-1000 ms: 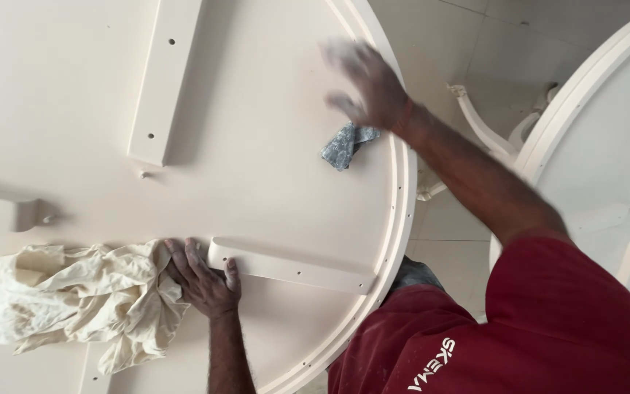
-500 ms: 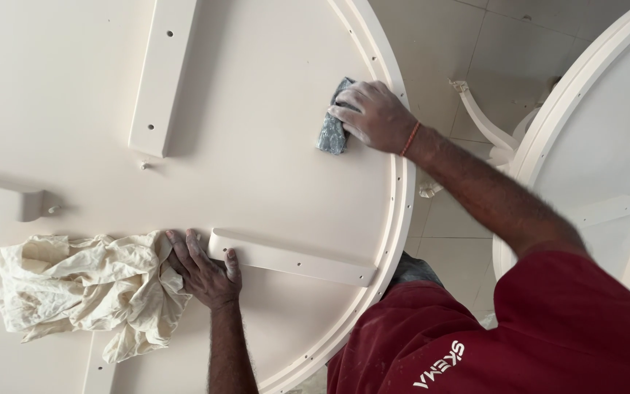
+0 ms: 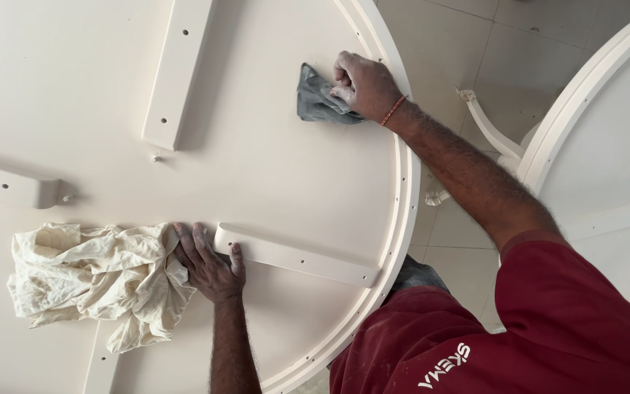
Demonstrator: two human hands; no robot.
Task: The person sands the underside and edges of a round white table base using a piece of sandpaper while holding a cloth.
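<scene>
The round tabletop (image 3: 271, 168) runs off the left, top and bottom edges of the frame. The grey cloth (image 3: 319, 98) is partly covered by the right hand (image 3: 362, 84). The second tabletop (image 3: 607, 124) is cut off at the right edge. The left hand (image 3: 209, 264) possibly rests on the cream rag (image 3: 89, 281); its fingertips are hidden.

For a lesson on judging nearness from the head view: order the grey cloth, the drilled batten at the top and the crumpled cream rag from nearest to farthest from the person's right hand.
From the right hand:
1. Grey cloth, under its fingers.
2. Drilled batten, further left, at top.
3. Cream rag, lower left, by the left hand.
</scene>
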